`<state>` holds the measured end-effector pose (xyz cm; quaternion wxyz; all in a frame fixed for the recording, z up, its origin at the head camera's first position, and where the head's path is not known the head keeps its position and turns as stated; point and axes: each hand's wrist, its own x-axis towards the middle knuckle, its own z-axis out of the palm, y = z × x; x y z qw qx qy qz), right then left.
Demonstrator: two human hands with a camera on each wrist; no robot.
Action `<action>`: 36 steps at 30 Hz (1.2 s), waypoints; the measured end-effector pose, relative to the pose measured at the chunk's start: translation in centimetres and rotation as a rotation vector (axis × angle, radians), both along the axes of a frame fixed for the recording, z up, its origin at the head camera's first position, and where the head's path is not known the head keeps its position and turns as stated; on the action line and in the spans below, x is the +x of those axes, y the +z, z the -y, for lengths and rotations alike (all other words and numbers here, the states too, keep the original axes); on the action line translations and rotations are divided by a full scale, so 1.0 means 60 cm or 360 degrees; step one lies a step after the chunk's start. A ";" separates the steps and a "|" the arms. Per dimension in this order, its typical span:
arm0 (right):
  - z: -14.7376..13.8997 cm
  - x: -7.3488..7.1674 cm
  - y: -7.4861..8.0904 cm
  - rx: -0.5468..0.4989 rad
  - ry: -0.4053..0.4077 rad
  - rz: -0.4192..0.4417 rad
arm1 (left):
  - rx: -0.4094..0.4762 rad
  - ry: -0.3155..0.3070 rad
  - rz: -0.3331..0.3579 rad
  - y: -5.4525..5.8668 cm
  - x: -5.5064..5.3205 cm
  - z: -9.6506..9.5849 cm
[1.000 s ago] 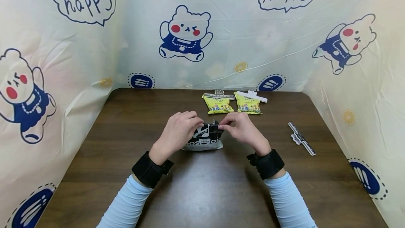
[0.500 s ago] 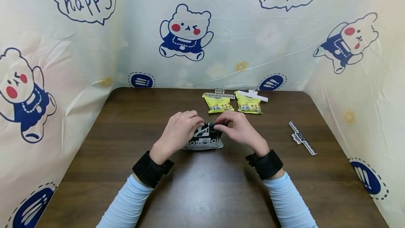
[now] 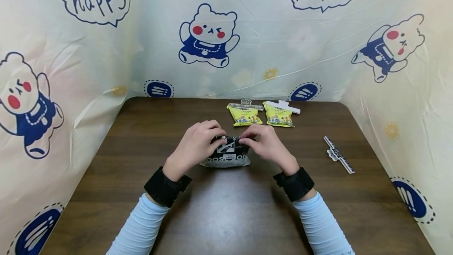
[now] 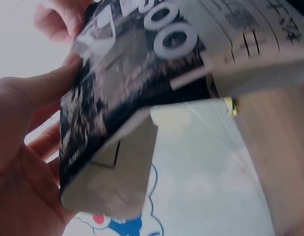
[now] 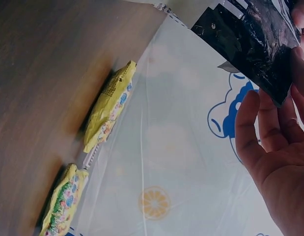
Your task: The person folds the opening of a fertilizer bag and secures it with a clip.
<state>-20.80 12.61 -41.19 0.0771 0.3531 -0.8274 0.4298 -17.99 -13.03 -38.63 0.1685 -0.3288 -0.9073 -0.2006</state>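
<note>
A black and grey printed bag point(image 3: 230, 156) stands on the table between my hands, with white lettering on its front. My left hand point(image 3: 199, 145) pinches the left part of its top edge. In the left wrist view, the thumb point(image 4: 48, 86) lies against the front of the bag point(image 4: 132, 64) and the other fingers are behind it. My right hand point(image 3: 270, 146) pinches the top edge near its right end. The right wrist view shows the thumb and fingers of that hand point(image 5: 282, 162) at the black upper part of the bag point(image 5: 245, 42).
Behind the bag lie two yellow snack packets, one point(image 3: 245, 117) with a clear clip point(image 3: 245, 106) on top, the other point(image 3: 278, 116) with a white clip point(image 3: 283, 107). A loose long clip point(image 3: 339, 155) lies at the right of the brown table point(image 3: 226, 211). Printed cloth point(image 3: 269, 42) surrounds the table.
My right hand has slid a little left along the bag's top edge. My left hand has shifted slightly left, and more of its thumb and of the bag's lettering shows.
</note>
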 end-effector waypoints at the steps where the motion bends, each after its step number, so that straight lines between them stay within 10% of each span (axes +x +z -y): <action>1: 0.000 0.000 0.000 -0.0001 0.0000 0.0000 | 0.0010 -0.0006 0.0013 0.001 -0.001 0.004; 16: -0.002 -0.003 -0.003 -0.0038 0.0019 -0.0029 | 0.0165 -0.0056 0.0243 0.016 -0.010 0.044; 36: 0.001 0.003 -0.001 -0.0033 0.0033 -0.0008 | 0.0108 -0.0038 0.0268 0.026 -0.011 0.071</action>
